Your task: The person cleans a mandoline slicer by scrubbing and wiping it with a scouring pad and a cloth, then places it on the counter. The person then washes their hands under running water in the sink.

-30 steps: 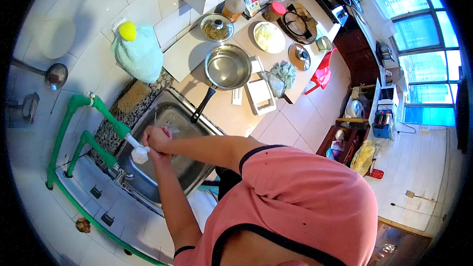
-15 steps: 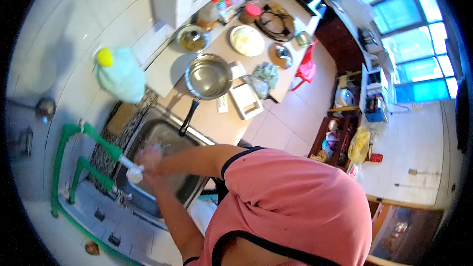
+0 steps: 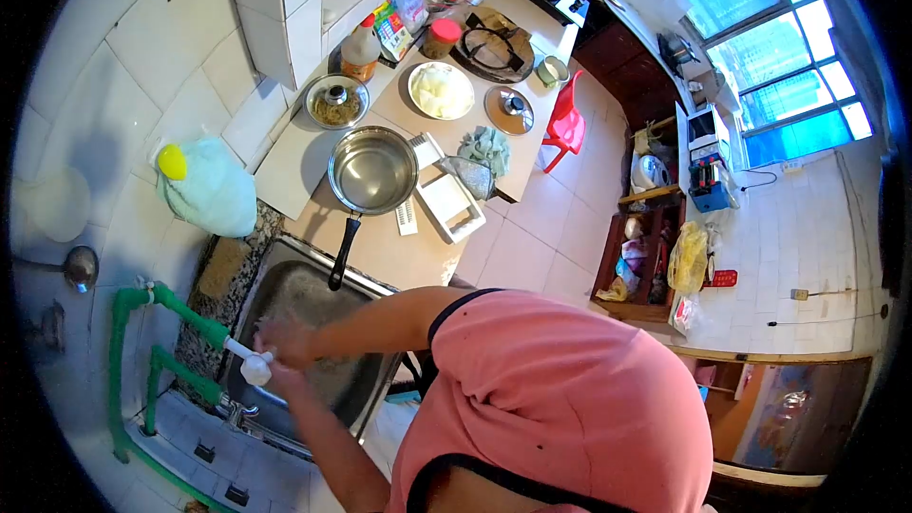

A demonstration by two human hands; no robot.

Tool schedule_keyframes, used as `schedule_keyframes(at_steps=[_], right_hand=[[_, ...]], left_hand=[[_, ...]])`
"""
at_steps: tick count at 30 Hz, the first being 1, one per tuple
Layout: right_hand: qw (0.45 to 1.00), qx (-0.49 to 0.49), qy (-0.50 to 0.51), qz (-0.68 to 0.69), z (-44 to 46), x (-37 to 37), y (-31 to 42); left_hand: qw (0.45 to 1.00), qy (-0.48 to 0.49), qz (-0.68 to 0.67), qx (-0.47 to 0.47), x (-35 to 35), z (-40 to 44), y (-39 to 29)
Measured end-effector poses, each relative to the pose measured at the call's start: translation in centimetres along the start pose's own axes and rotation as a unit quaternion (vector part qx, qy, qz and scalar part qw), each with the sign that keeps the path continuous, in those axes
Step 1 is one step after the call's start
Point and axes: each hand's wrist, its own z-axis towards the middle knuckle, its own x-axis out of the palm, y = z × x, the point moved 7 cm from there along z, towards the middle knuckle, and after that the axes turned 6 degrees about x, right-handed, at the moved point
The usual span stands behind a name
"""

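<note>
My right hand (image 3: 287, 342) is over the metal sink (image 3: 328, 277), beside the white plastic tap (image 3: 256, 369) on the end of a green pipe. My left hand (image 3: 283, 382) sits just below it, close against the tap and partly hidden behind it. The two hands are near each other, perhaps touching. Their fingers are blurred or covered, so neither grip shows, and I cannot tell whether a hand is on the tap. A second, metal tap (image 3: 237, 408) juts out lower down over the sink's edge.
On the counter beside the sink stand a saucepan (image 3: 372, 171) with its handle over the sink, a white slicer frame (image 3: 450, 207), a plate of pale food (image 3: 441, 90), a lidded bowl (image 3: 336, 103) and a glass lid (image 3: 510, 110). A light-blue bag (image 3: 209, 188) hangs on the wall.
The view has shifted, and the counter items appear further left. My hands have moved down slightly in the view, staying by the white tap. The splash seen earlier near my right hand no longer shows.
</note>
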Motion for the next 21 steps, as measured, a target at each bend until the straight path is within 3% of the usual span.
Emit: schedule_keyframes(at_steps=[2, 4, 6, 8, 9, 11, 12, 13, 14, 15, 16, 17, 18, 19, 20, 21], right_hand=[[1.000, -0.009, -0.011, 0.014, 0.5, -1.6, 0.0], [0.993, 0.004, -0.001, -0.121, 1.1, -2.8, -0.6], [0.991, -0.025, -0.081, -0.104, 1.9, -1.0, -0.1], [0.986, 0.034, 0.151, -0.069, 2.1, 2.2, 0.5], [0.986, 0.031, 0.149, -0.070, 2.1, 1.6, 0.5], [0.978, -0.163, 0.127, -0.003, 0.8, 0.7, 3.2], [0.982, -0.097, 0.098, 0.129, 1.8, 0.6, 1.9], [0.960, -0.030, 0.077, 0.266, 2.6, 1.7, 1.0], [0.911, 0.045, 0.131, 0.388, 2.7, 2.5, 0.8], [0.841, 0.125, 0.186, 0.493, 2.5, 3.9, 0.0], [0.934, -0.031, 0.096, 0.342, 2.1, 3.2, 0.5], [0.964, -0.191, -0.010, 0.183, 1.0, 3.3, 2.5], [0.922, 0.056, 0.009, 0.383, 1.6, 4.0, 1.3], [0.787, 0.305, 0.032, 0.535, 0.3, 5.6, 0.6], [0.936, 0.165, 0.043, 0.309, 1.2, 3.4, 1.9], [0.998, 0.005, 0.042, 0.055, 1.4, 1.5, 3.1]], left_hand=[[1.000, -0.013, 0.003, 0.007, 0.3, 0.9, 1.6], [0.999, -0.027, 0.013, 0.040, -3.6, 2.9, 2.6], [0.992, -0.053, 0.022, 0.110, -8.1, 5.1, 3.9], [0.990, -0.097, -0.002, 0.105, -11.3, 5.1, 3.2], [0.987, -0.123, -0.015, 0.105, -11.7, 4.6, 2.6], [0.980, -0.132, -0.012, 0.148, -12.4, 3.4, 1.0], [0.974, -0.118, 0.006, 0.195, -12.3, 2.4, -0.4], [0.957, -0.088, 0.126, 0.248, -16.1, 3.8, -0.2], [0.920, -0.066, 0.248, 0.295, -20.4, 4.4, -0.3], [0.916, -0.078, 0.253, 0.301, -20.2, 3.9, -0.5], [0.941, -0.091, 0.177, 0.272, -18.3, 3.2, -0.3], [0.965, -0.105, 0.066, 0.233, -15.5, 2.3, -0.4], [0.973, -0.112, -0.017, 0.200, -12.8, 1.8, 0.0], [0.976, -0.113, -0.058, 0.179, -10.9, 1.5, 0.3], [0.977, -0.112, -0.078, 0.162, -9.5, 1.4, 0.6], [0.979, -0.111, -0.097, 0.142, -8.0, 1.7, 1.0]])
